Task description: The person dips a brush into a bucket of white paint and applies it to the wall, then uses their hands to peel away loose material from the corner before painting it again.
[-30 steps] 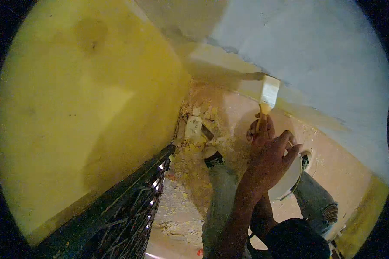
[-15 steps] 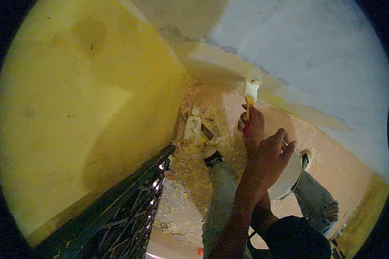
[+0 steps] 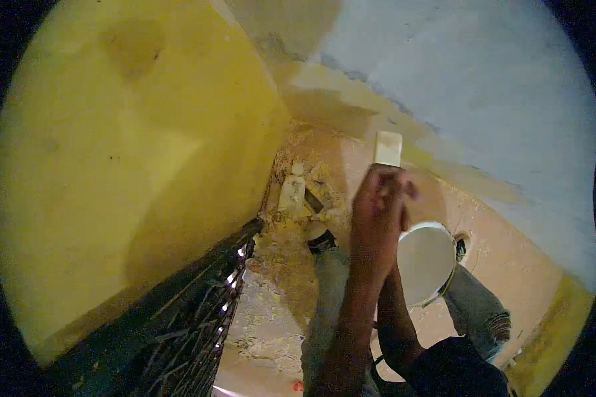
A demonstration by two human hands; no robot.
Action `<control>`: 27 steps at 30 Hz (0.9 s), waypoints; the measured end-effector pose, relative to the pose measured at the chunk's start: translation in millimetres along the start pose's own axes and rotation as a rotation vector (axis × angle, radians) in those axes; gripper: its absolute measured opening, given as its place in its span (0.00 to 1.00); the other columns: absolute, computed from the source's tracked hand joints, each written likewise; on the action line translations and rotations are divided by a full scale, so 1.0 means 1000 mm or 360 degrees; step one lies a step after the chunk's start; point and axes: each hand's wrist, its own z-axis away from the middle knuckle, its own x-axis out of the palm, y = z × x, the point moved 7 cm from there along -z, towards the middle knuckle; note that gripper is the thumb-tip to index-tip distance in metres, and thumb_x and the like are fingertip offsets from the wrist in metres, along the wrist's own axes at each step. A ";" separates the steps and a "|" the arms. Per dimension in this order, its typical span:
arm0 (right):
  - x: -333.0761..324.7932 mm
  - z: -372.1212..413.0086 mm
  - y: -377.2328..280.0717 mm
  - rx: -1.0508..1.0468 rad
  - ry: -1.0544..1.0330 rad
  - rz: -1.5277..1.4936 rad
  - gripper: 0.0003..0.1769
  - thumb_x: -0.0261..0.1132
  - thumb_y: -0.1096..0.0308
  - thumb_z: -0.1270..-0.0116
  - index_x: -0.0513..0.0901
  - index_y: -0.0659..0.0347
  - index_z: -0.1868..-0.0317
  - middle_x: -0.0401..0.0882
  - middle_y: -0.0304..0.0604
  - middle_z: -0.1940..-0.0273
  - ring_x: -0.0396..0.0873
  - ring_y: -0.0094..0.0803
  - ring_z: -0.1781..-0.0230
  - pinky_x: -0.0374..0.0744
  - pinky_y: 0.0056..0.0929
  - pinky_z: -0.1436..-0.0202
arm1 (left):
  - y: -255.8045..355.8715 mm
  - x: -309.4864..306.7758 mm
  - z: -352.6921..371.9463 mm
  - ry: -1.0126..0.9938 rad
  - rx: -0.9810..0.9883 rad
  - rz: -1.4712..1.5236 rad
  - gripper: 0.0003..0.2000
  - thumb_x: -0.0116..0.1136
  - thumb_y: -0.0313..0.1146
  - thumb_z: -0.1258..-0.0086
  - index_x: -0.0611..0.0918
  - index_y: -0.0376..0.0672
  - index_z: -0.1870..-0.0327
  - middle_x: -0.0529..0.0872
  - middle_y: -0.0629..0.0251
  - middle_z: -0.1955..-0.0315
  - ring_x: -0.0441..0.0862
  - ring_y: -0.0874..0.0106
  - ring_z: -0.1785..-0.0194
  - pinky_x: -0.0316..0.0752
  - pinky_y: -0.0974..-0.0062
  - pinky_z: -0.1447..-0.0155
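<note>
Paintbrush (image 3: 388, 148) near paint edge (image 3: 410, 114), open wall (image 3: 483, 66) above; hands (image 3: 376, 205) overlapped, grip unclear.

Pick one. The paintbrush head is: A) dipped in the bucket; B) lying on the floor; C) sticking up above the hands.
C: the paintbrush head rises just above the overlapping hands, while the white bucket sits lower down, apart from it.

The brush (image 3: 388, 148) stands straight above your grip (image 3: 379, 198), before the far wall (image 3: 483, 99). The bucket (image 3: 425, 261) is just below-right of the grip, over your leg (image 3: 477, 304). Left of the grip, rubble (image 3: 298, 195) lies on the floor (image 3: 271, 331) in the corner. The railing (image 3: 198, 311) runs well below-left, along the left wall (image 3: 112, 165).
</note>
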 end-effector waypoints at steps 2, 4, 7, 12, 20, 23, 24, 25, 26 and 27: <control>-0.024 0.003 -0.009 0.0009 0.0059 0.0220 0.15 0.53 0.57 0.25 0.75 0.60 0.52 0.69 0.34 0.75 0.68 0.22 0.77 0.67 0.20 0.75 | 0.004 -0.007 0.000 0.0042 0.0094 -0.0012 0.07 0.50 0.34 0.25 0.74 0.40 0.61 0.80 0.67 0.73 0.70 0.77 0.81 0.68 0.80 0.76; -0.053 0.008 -0.018 0.0007 0.0085 0.0403 0.14 0.53 0.57 0.25 0.75 0.59 0.51 0.70 0.35 0.74 0.69 0.23 0.75 0.69 0.20 0.72 | 0.004 -0.006 0.003 0.0063 0.0182 -0.0022 0.07 0.49 0.33 0.25 0.74 0.40 0.61 0.80 0.66 0.74 0.71 0.76 0.80 0.69 0.78 0.75; -0.114 0.024 -0.032 0.0056 -0.0014 0.0345 0.12 0.55 0.58 0.26 0.74 0.58 0.54 0.67 0.32 0.78 0.64 0.19 0.80 0.62 0.19 0.79 | 0.000 0.001 0.008 0.0125 0.0305 -0.1025 0.07 0.53 0.36 0.29 0.75 0.42 0.63 0.79 0.63 0.75 0.75 0.72 0.77 0.70 0.73 0.71; -0.185 0.064 -0.080 0.0205 0.0037 0.0345 0.10 0.57 0.60 0.28 0.73 0.55 0.54 0.69 0.33 0.80 0.61 0.15 0.85 0.57 0.18 0.85 | -0.027 0.031 0.018 0.0022 0.0176 -0.1868 0.10 0.56 0.37 0.33 0.77 0.39 0.64 0.82 0.49 0.71 0.81 0.50 0.65 0.74 0.58 0.60; -0.348 0.065 -0.015 0.0324 0.0105 0.1468 0.07 0.61 0.66 0.35 0.79 0.61 0.63 0.83 0.47 0.68 0.80 0.29 0.79 0.75 0.28 0.78 | -0.079 0.066 0.028 -0.0376 -0.0137 -0.2345 0.14 0.53 0.42 0.35 0.79 0.40 0.58 0.85 0.49 0.63 0.82 0.50 0.56 0.76 0.53 0.50; -0.356 0.042 0.020 0.0373 0.0000 0.1800 0.10 0.62 0.63 0.37 0.80 0.61 0.63 0.84 0.51 0.65 0.82 0.39 0.74 0.79 0.36 0.72 | -0.110 0.054 0.020 -0.0567 -0.0026 -0.2385 0.17 0.54 0.44 0.34 0.77 0.39 0.54 0.84 0.47 0.59 0.82 0.50 0.54 0.75 0.55 0.48; -0.364 0.032 0.036 0.0326 0.0010 0.2071 0.11 0.62 0.62 0.38 0.81 0.60 0.63 0.84 0.52 0.65 0.82 0.44 0.71 0.79 0.41 0.68 | -0.112 0.059 0.019 -0.0610 0.0047 -0.2440 0.17 0.53 0.45 0.32 0.76 0.39 0.53 0.84 0.47 0.59 0.82 0.49 0.54 0.75 0.56 0.48; -0.362 0.026 0.040 0.0276 0.0025 0.2342 0.12 0.62 0.60 0.39 0.82 0.60 0.63 0.83 0.53 0.65 0.82 0.48 0.68 0.80 0.45 0.64 | -0.114 0.063 0.018 -0.0621 0.0050 -0.2446 0.17 0.53 0.45 0.32 0.76 0.39 0.53 0.84 0.47 0.59 0.82 0.49 0.54 0.75 0.56 0.48; -0.362 0.024 0.044 0.0283 0.0036 0.2332 0.12 0.62 0.60 0.39 0.82 0.60 0.63 0.83 0.53 0.65 0.82 0.48 0.68 0.80 0.45 0.64 | -0.120 0.065 0.018 -0.0674 -0.0067 -0.2422 0.18 0.53 0.45 0.32 0.75 0.39 0.51 0.84 0.47 0.58 0.82 0.50 0.54 0.75 0.57 0.47; -0.349 0.021 0.040 -0.0028 0.0034 0.2484 0.11 0.64 0.60 0.40 0.81 0.59 0.65 0.83 0.52 0.67 0.82 0.48 0.69 0.80 0.45 0.65 | -0.127 0.066 0.018 -0.0729 -0.0185 -0.2399 0.19 0.54 0.46 0.32 0.75 0.39 0.50 0.84 0.47 0.57 0.82 0.51 0.53 0.75 0.57 0.47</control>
